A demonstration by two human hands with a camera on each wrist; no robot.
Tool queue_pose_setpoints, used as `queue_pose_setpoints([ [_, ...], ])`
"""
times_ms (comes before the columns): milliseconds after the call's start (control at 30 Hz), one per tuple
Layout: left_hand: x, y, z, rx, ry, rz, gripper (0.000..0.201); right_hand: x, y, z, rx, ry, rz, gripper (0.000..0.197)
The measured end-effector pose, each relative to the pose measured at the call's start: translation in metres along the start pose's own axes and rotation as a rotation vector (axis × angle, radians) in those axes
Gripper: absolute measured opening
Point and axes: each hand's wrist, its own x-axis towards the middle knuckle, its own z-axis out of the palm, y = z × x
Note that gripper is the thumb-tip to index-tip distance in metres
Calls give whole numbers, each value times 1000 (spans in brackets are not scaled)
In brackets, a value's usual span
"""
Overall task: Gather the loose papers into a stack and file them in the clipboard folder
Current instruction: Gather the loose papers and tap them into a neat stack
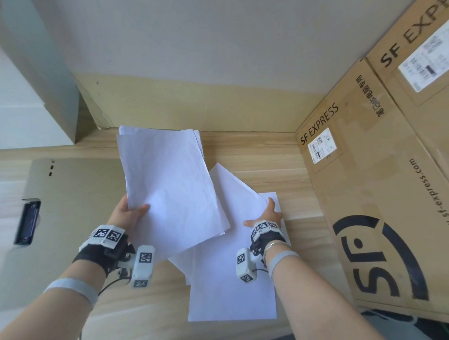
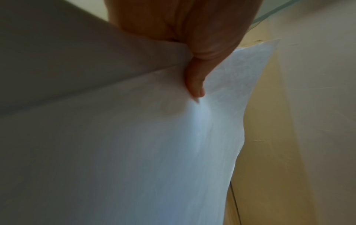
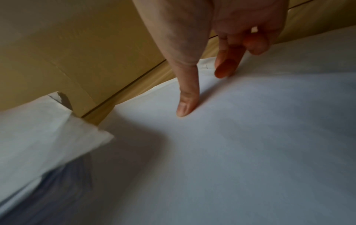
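Note:
My left hand (image 1: 133,213) pinches the near left edge of a stack of white papers (image 1: 168,182), lifted and tilted above the wooden desk. Its thumb (image 2: 194,85) lies on top of the sheets (image 2: 134,144). Two more white sheets (image 1: 232,279) lie flat on the desk below and to the right. My right hand (image 1: 267,216) rests on them with straight fingers (image 3: 187,97) pressing the paper (image 3: 240,152). The beige clipboard folder (image 1: 75,218) lies open at the left, its dark clip (image 1: 28,222) on the left side.
Large SF Express cardboard boxes (image 1: 386,179) stand along the right side of the desk. A grey box (image 1: 37,74) stands at the back left. A cardboard strip (image 1: 190,105) lines the wall behind. Bare wooden desk (image 1: 305,268) shows around the sheets.

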Motion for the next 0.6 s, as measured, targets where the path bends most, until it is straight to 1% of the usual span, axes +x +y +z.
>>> queue_pose_setpoints([
  [100,1,-2,1,0,-1,11,47,6,-3,2,-8,9,-4,108],
  [167,1,-2,1,-7,0,16,46,10,-6,1,-22,9,-1,102],
  [267,1,-1,-1,-19,-8,10,44,14,-14,1,-68,87,-59,88],
  [367,3,-2,-4,-31,3,2,43,16,-20,-2,-119,157,-104,82],
  [400,3,-1,-4,-29,5,5,43,18,-21,-3,-132,158,-108,82],
  [500,4,-1,-4,-23,8,13,45,23,-26,-12,-113,101,-100,87],
  [600,5,-2,-4,-22,8,5,45,25,-26,-16,24,43,-132,97],
])
